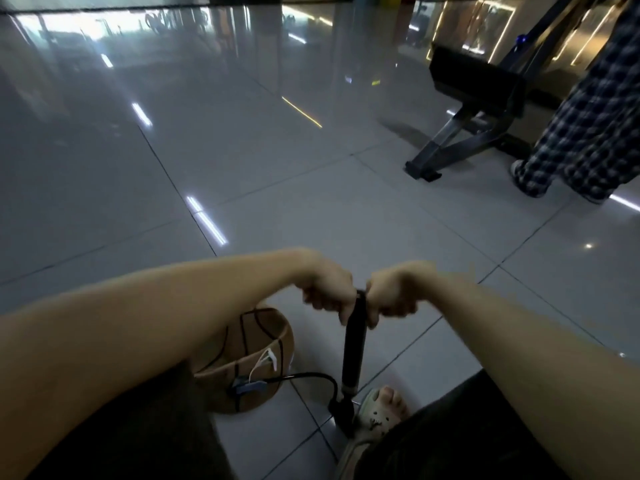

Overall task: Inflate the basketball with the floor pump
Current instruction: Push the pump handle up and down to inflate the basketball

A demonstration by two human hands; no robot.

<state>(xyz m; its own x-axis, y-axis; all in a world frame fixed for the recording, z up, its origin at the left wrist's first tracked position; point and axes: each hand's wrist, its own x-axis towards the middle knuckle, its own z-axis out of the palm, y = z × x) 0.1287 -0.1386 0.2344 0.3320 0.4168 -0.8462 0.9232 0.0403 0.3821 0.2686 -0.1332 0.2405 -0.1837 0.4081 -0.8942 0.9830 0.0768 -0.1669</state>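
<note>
A black floor pump [354,348] stands upright on the tiled floor between my knees. My left hand [329,289] and my right hand [391,294] are both closed around its T-handle, one on each side of the shaft; the handle itself is hidden in my fists. A black hose [311,375] curves from the pump base to a blue connector [247,388] on a tan basketball [249,358], which looks flat and caved in. The ball lies on the floor to the left of the pump, partly behind my left arm. My sandalled foot [377,410] rests by the pump base.
A black exercise bench [474,98] with metal legs stands at the back right. Beside it is a second person's legs in checked trousers [588,133]. Glossy grey floor tiles [242,150] stretch ahead and to the left.
</note>
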